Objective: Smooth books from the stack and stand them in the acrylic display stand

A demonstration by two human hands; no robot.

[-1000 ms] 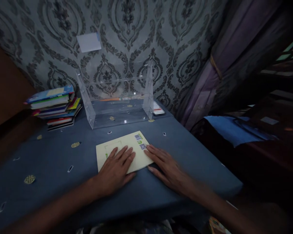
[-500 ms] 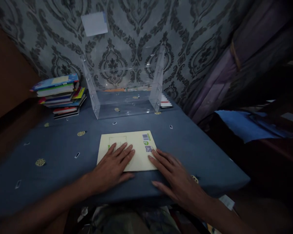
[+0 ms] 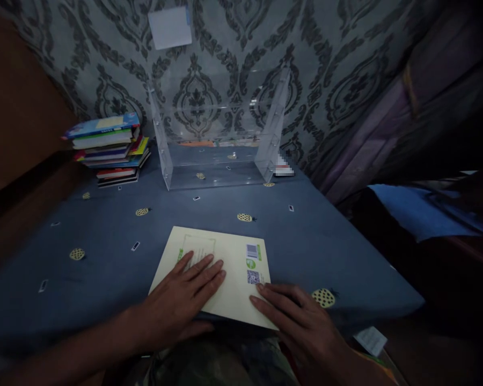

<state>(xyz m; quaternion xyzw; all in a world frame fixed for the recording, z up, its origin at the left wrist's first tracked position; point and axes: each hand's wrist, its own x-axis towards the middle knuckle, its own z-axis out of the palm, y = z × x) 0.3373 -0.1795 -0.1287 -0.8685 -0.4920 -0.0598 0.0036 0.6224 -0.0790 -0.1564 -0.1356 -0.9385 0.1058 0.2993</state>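
A thin cream book (image 3: 236, 252) lies near the table's front edge, its cover printed with a barcode, a green round logo and a QR code. My left hand (image 3: 185, 292) rests flat on the book's left half, fingers spread and partly over a framed block of print. At the lower right corner is my right hand (image 3: 301, 316), its fingertips on top of the cover. The right thumb is hidden, seemingly below the book's edge, so that corner sits between thumb and fingers. The book's near edge reaches past the table's front edge.
A clear acrylic rack (image 3: 213, 169) stands at the back of the table (image 3: 209, 212), against a patterned wall. To its left is a stack of books (image 3: 110, 150). A blue cloth (image 3: 410, 212) lies off to the right, beside a tied curtain (image 3: 370, 139).
The book has slid toward me and turned slightly, its right side now nearer. Both hands moved with it. My right thumb, visible before, has gone out of sight. The view shifted somewhat.
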